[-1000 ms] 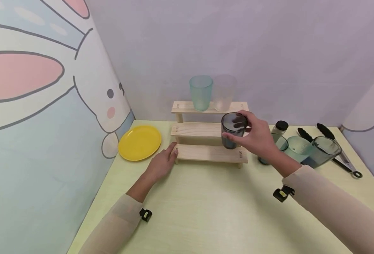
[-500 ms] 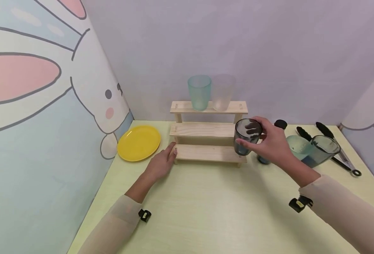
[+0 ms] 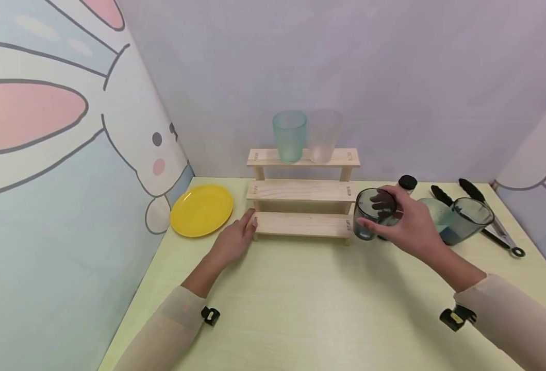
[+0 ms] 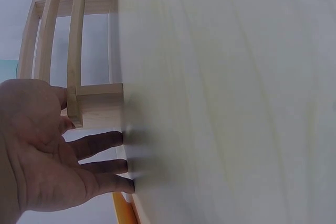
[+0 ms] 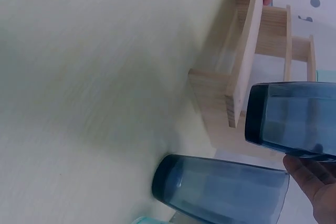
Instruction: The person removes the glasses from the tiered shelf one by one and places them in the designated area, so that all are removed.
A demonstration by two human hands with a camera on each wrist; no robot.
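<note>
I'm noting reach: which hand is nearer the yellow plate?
Left. The left hand is just right of the yellow plate, touching the wooden rack; the right hand is past the rack's right end, holding a dark cup.

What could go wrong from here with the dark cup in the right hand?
The dark cup is held off the table in the right hand, so a loosened grip could drop it.
Another dark cup stands close by in the right wrist view; lowering the held one there might knock it.
The left hand touches the wooden rack, so a nudge might unsettle the teal cup on the top shelf.
</note>
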